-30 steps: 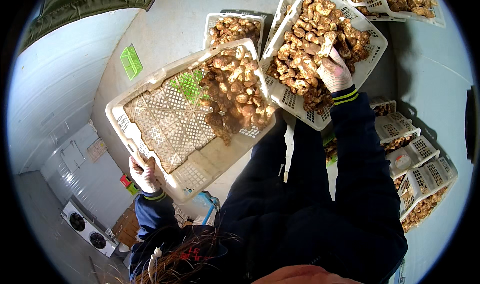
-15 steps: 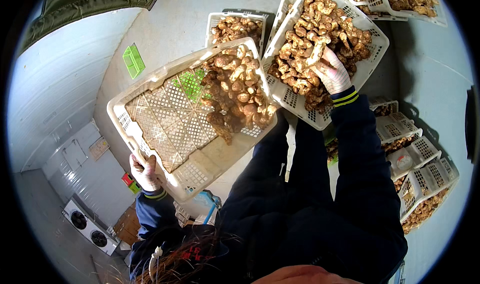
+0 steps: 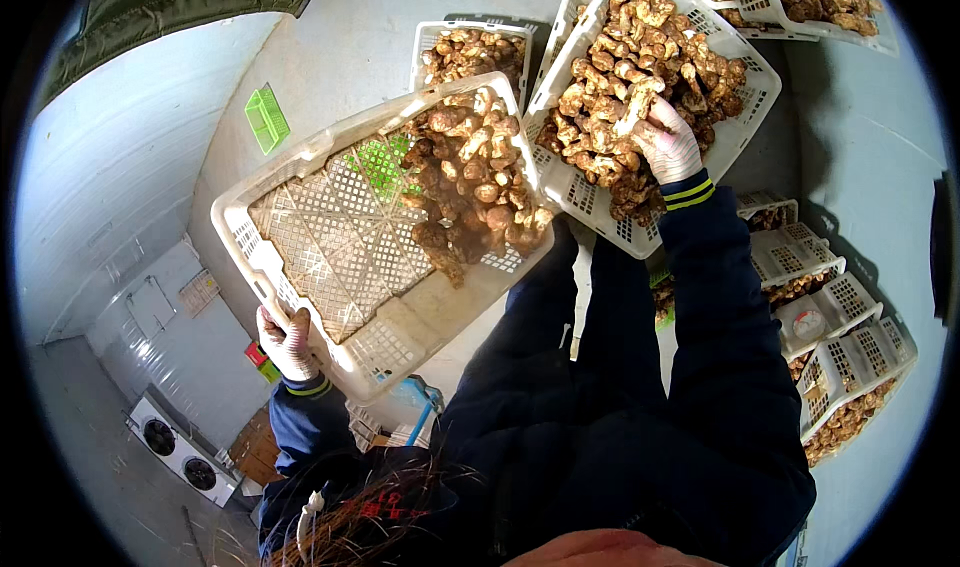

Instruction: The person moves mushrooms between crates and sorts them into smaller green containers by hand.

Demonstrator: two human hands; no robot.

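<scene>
My gloved left hand (image 3: 288, 343) is closed around the near left edge of a white plastic crate (image 3: 400, 342), which is tilted. Brown mushrooms (image 3: 478, 182) are heaped at that crate's right end; its slatted floor shows bare on the left. To the right, a second white crate (image 3: 745, 107) is full of similar mushrooms. Over this heap my gloved right hand (image 3: 668, 145) is closed on a long, pale-stemmed mushroom (image 3: 636, 107), its fingertips around the lower part. The far corner of the tilted crate meets or overlaps the full crate's near left side.
A smaller crate of mushrooms (image 3: 474, 55) stands behind. More filled crates (image 3: 825, 2) are at the far right, and several crates (image 3: 835, 312) are stacked at right. A green basket (image 3: 266, 119) lies on the floor at left. A fan unit (image 3: 180, 452) is at lower left.
Almost nothing differs. My right hand and its mushroom have shifted very slightly, and the tilted crate has moved a touch to the left with my left hand.
</scene>
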